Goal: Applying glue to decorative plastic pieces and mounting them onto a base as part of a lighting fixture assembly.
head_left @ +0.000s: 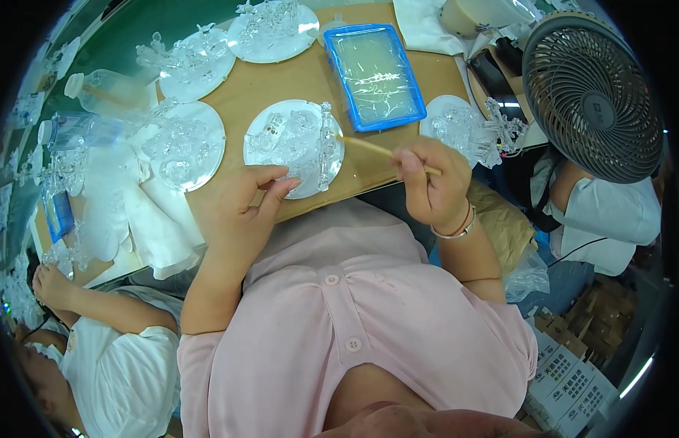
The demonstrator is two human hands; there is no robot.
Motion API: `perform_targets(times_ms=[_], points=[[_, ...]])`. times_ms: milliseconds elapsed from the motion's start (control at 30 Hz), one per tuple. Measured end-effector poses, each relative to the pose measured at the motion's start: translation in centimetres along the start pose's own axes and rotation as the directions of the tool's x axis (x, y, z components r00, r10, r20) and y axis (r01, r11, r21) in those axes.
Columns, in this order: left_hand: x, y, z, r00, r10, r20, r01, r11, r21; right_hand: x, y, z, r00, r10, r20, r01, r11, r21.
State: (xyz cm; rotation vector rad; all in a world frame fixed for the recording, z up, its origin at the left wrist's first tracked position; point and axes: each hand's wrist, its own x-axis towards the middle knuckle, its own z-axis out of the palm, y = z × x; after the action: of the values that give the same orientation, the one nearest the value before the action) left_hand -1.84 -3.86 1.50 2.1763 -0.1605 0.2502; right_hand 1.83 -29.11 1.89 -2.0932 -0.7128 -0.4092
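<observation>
My right hand (436, 182) grips a thin yellowish stick (374, 148) between thumb and fingers. The stick's far end points left, to a clear knobbly plastic strip (325, 146) that lies across the right side of a round white plate (259, 117). Small clear plastic pieces (296, 135) are heaped on this plate. At its near edge my left hand (248, 201) is closed in a pinch of thumb and forefinger. Whatever sits between those fingertips is too small and clear to make out.
A blue-rimmed tray (418, 113) stands behind the plate. More plates of clear pieces (182, 146) lie left and right. At the right is a dark fan (599, 109); bottles (109, 89) and a white cloth (160, 226) are at the left. A co-worker (120, 365) sits at lower left.
</observation>
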Motion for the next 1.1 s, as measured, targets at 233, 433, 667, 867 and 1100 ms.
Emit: perform_targets(times_ms=[233,433,667,867,1100], points=[[0.0,0.0,0.9,0.999,0.047,-0.023,-0.049,0.994,-0.094,-1.0,-0.7,0.3,1.000,0.016,-0.027,-0.016,1.000,-0.008],[0.4,-0.2,1.1,0.997,0.068,-0.025,-0.071,0.990,-0.118,-1.7,-2.0,0.5,0.996,-0.065,0.054,0.056,0.987,0.149],[0.5,0.2,0.6,0.996,0.085,0.034,-0.082,0.992,-0.096,-1.3,-2.8,0.4,0.978,-0.173,0.113,0.159,0.980,0.121],[0.7,0.6,0.2,0.994,0.082,0.069,-0.077,0.995,-0.070,-1.7,-2.7,-0.2,0.994,-0.052,0.100,0.053,0.999,-0.013],[0.8,0.5,0.2,0.994,0.074,0.083,-0.069,0.995,-0.067,-1.1,-3.9,0.8,0.974,-0.159,0.162,0.138,0.981,0.137]])
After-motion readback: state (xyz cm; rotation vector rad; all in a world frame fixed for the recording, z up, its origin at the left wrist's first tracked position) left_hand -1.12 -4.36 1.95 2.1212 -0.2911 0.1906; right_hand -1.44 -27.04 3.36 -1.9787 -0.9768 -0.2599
